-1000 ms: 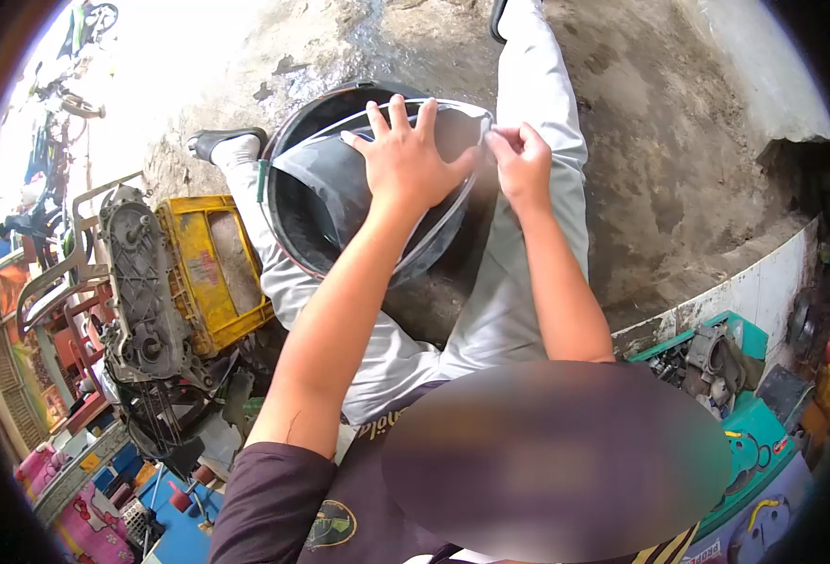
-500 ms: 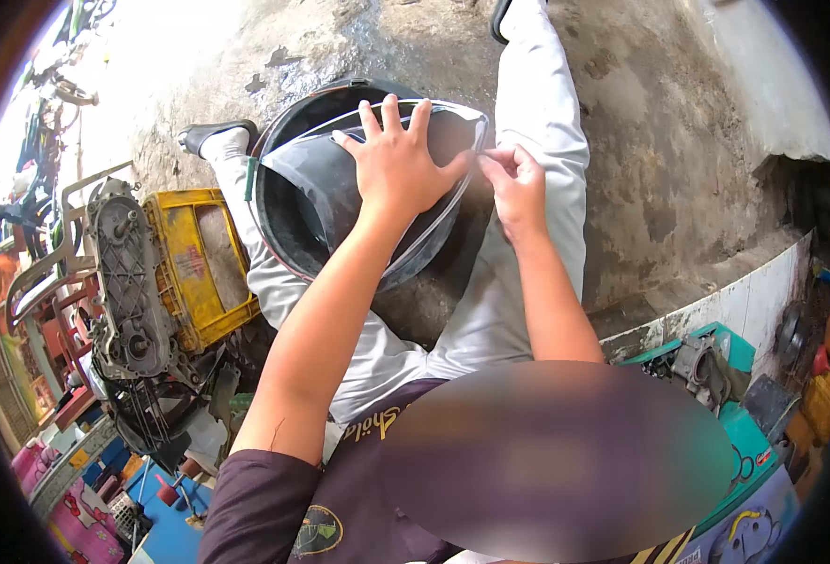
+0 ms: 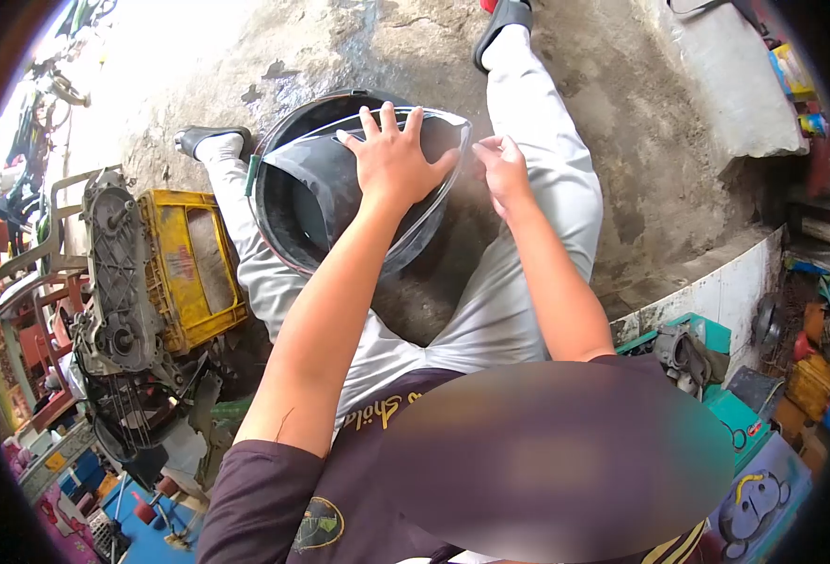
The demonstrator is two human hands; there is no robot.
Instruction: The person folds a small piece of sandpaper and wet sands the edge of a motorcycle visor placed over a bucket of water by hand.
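A clear, curved plastic sheet (image 3: 304, 167) with a pale rim lies across the top of a round black bucket (image 3: 283, 221) between my legs. Spread flat on the sheet, my left hand (image 3: 394, 160) has its fingers apart and its thumb toward the right edge. Just right of that edge is my right hand (image 3: 503, 174), its thumb and index finger drawn together in a pinch. Whatever may be between those fingertips is too small to make out. Part of the bucket's inside shows through the sheet.
On the left stand a yellow crate (image 3: 185, 268) and a grey metal engine casing (image 3: 114, 273). A green toolbox (image 3: 734, 423) with metal parts is at the lower right. Beyond the bucket the concrete floor (image 3: 415, 42) looks wet.
My right hand has moved from the sheet's right corner to slightly apart from it. My left hand stays spread on the sheet. The view has shifted a little, and my right foot now shows more.
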